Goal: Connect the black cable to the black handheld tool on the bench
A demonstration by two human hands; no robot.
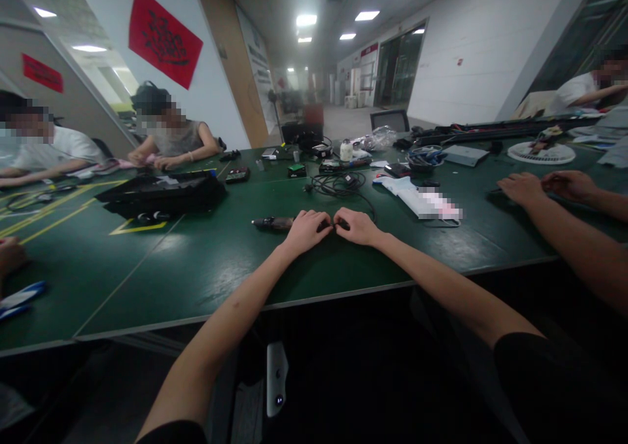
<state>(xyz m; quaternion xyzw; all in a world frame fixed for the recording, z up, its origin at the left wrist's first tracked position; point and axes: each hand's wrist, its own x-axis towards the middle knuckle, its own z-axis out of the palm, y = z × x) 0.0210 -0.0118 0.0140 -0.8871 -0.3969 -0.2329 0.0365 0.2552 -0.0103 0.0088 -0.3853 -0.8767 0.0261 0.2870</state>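
Observation:
My left hand (305,229) rests on the green table (206,267) with its fingers curled and closed. Close beside it on the right, my right hand (359,227) is closed too, its fingertips almost meeting those of the left. Dark bits show at the fingertips of both hands, too small and shadowed to name. Just left of my left hand lies a dark, pen-shaped tool that looks like an electric screwdriver (269,223), its tip pointing left and its rear end partly hidden by the hand. A coiled black cable (338,184) lies beyond my hands.
A black open case (161,192) stands to the left. Blue-handled pliers (22,298) lie at the left edge. A white packet (405,194) is right of my hands. A co-worker's hands (540,187) work at the right. Small electronics, a white bottle (346,150) and wires fill the back.

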